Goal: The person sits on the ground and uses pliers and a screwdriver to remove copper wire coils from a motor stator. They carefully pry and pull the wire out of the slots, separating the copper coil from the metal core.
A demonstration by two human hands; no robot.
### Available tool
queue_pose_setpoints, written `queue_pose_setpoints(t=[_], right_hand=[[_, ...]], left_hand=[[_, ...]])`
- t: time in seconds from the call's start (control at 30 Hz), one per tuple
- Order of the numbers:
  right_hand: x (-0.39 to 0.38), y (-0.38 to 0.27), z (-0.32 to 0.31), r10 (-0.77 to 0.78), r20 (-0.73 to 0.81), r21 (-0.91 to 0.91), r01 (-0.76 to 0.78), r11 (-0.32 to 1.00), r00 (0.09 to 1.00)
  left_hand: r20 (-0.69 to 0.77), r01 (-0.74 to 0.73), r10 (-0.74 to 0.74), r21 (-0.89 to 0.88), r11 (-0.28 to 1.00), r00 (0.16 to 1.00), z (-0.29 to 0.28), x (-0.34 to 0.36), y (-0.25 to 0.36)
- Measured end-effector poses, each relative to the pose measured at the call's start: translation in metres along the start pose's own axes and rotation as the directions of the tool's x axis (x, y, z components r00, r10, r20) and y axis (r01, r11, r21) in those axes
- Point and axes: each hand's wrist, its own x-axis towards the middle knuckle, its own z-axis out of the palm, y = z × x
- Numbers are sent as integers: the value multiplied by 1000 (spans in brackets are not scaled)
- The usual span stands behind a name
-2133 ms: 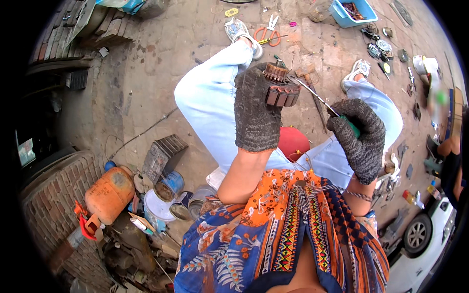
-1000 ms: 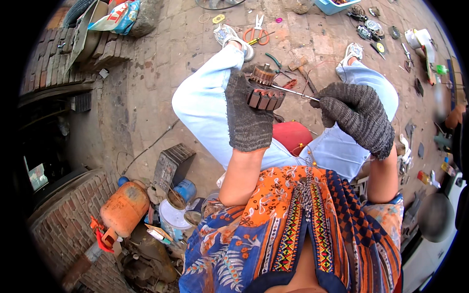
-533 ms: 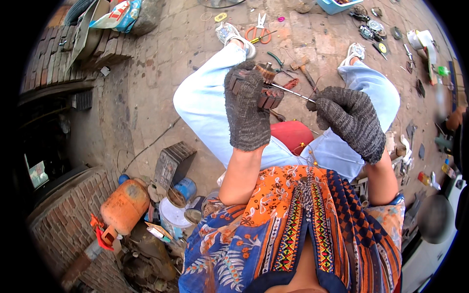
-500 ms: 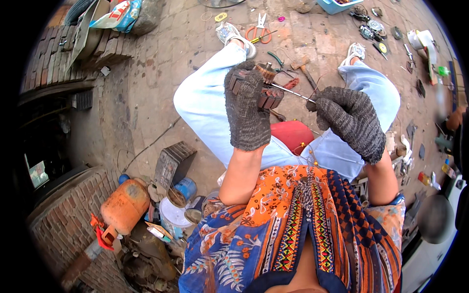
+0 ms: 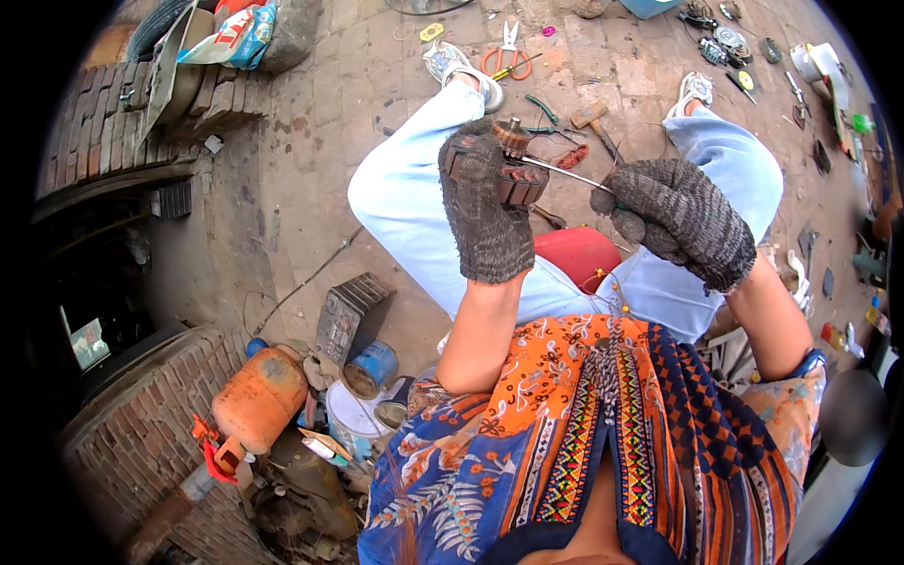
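Observation:
In my left hand, gloved in dark grey knit, is a motor armature with dark slotted core segments and a copper-coloured end at the top. The fingers wrap round its left side and hide part of it. My right hand, in a matching glove, closes round the handle end of a screwdriver, which is mostly hidden by the fingers. Its thin metal shaft slants up to the left and its tip reaches the armature between the copper end and the core. Whether the tip is wedged in or only touching, I cannot tell.
On the brick floor beyond my hands lie a hammer, orange-handled scissors, green-handled pliers and red wire. An orange gas cylinder and paint cans stand at left. Loose motor parts sit at far right.
My right hand has turned a little, showing more of its curled fingertips, with the screwdriver still against the armature. The whole view has shifted slightly; my left hand keeps its hold.

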Motion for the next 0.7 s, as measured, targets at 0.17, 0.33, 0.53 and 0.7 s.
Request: queue_pose_setpoints(t=[0.17,0.33,0.53,0.7], right_hand=[[0,-6,3,568,170,372,-586,720,805],[-3,15,11,-19,-43,-85,16,996,999],[-4,8,6,466,192,238,-501,832,864],[8,-9,-1,748,307,443,-784,435,588]], left_hand=[[-159,59,-63,-26,998,985,14,0,-5],[-227,59,-59,-8,998,972,10,3,-12],[-251,26,-22,14,1000,968,12,5,-12],[6,147,-148,-153,977,989,-8,6,-12]])
